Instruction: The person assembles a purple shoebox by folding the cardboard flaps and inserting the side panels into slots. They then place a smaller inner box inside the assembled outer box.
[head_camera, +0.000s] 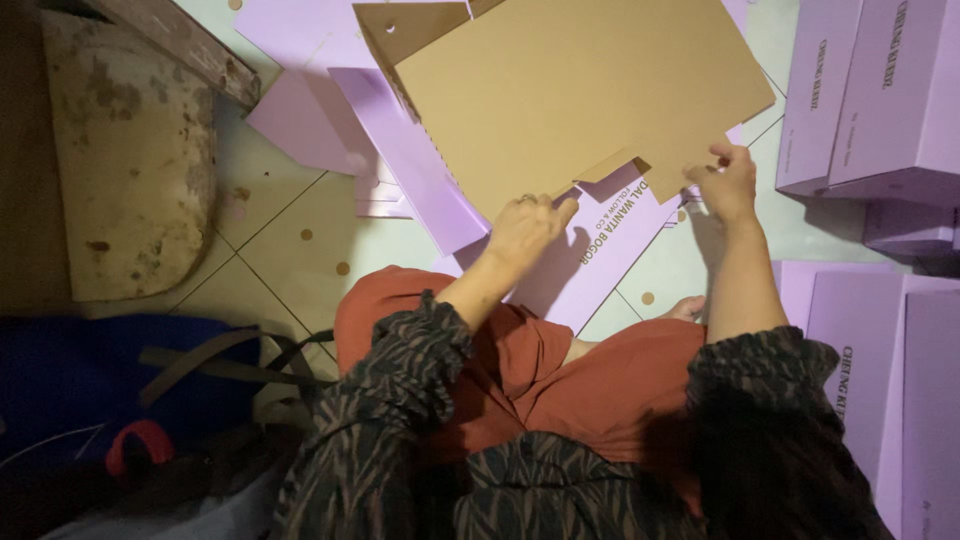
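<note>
Flat box blank (570, 100), brown side up, held tilted above tiled floor (290, 240). Left hand (525, 228) and right hand (728, 183) both pinch near edge. Advice: keep grips level, fold along crease, avoid bending panel.

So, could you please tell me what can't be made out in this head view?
- Brown cardboard sheet: far edge cut off by the frame's top.
- Lilac sheets beneath: mostly covered by the cardboard.
- Left hand: fingertips hidden behind the cardboard's edge.
- Lilac boxes: cut off at the right edge.
</note>
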